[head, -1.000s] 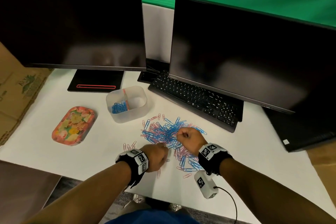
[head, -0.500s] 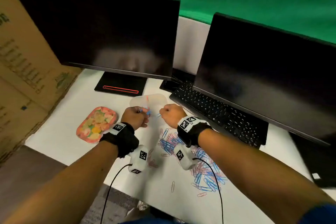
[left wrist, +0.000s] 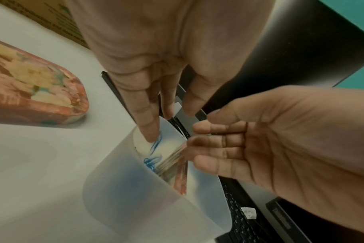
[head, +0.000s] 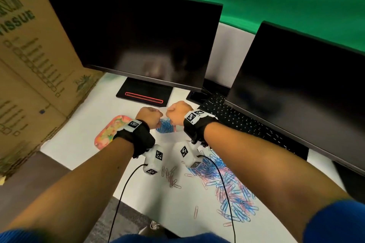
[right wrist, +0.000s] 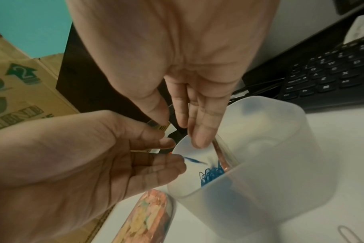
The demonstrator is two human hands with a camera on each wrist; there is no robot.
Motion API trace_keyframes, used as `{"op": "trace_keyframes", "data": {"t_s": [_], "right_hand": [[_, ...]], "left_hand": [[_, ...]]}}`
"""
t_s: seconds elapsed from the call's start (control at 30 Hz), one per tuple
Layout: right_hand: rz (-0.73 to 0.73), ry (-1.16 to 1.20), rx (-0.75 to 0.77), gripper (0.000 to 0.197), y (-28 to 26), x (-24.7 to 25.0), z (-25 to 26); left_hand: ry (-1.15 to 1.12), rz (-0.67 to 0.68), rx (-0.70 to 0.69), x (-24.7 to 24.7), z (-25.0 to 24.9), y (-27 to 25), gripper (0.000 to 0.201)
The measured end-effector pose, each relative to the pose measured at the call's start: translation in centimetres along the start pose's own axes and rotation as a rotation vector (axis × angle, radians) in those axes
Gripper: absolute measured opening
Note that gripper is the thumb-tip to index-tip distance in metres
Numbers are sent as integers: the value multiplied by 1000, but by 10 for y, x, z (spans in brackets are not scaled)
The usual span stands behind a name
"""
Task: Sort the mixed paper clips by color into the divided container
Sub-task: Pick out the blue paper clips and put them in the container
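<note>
A frosted divided container (right wrist: pixel 260 180) stands on the white table, mostly hidden under my hands in the head view. Its left compartment holds blue clips (right wrist: pixel 211 172), next to a pink divider (right wrist: pixel 220 156). My left hand (left wrist: pixel 166 121) hangs over that compartment with its fingers straightened, and blurred blue clips (left wrist: pixel 154 148) are dropping from it. My right hand (right wrist: pixel 183 131) hovers beside it over the rim, fingers straight, holding nothing I can see. A mixed pile of blue and pink clips (head: pixel 227 187) lies on the table nearer to me.
A floral tray (head: pixel 110 132) sits left of the container. Two dark monitors (head: pixel 138 41) and a black keyboard (head: pixel 246 124) stand behind and to the right. A cardboard box (head: pixel 29 65) borders the table's left side. A few pink clips (head: pixel 171 177) lie apart from the pile.
Both hands left the clip pile and rose to the container. Their fingers have since straightened over the left compartment, and blue clips are falling in.
</note>
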State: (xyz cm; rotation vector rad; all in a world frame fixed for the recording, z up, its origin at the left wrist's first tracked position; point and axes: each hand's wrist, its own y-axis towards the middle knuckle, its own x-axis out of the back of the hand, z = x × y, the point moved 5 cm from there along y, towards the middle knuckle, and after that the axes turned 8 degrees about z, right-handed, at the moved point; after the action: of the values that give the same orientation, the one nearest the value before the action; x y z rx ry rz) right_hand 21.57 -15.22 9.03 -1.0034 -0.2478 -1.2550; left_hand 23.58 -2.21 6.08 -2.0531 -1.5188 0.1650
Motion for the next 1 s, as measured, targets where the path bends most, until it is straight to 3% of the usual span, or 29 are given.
{"op": "trace_keyframes", "data": {"t_s": [0.17, 0.4, 0.6, 0.73, 0.87, 1.0], "right_hand": [[-22, 138, 50, 20, -14, 7, -29], [-85, 87, -104, 18, -80, 5, -139], [-13, -216, -200, 48, -147, -39, -228], [89, -423, -120, 63, -172, -75, -241], [161, -549, -59, 66, -182, -90, -242], [137, -560, -22, 66, -186, -86, -242]], "left_hand": [[115, 47, -58, -11, -3, -9, 18], [628, 273, -361, -79, 12, -46, 14], [1181, 579, -494, -150, 76, -76, 51], [1471, 687, -577, -161, 109, -86, 63], [1548, 771, -560, -151, 117, -97, 60], [1410, 761, -613, -135, 107, -98, 52]]}}
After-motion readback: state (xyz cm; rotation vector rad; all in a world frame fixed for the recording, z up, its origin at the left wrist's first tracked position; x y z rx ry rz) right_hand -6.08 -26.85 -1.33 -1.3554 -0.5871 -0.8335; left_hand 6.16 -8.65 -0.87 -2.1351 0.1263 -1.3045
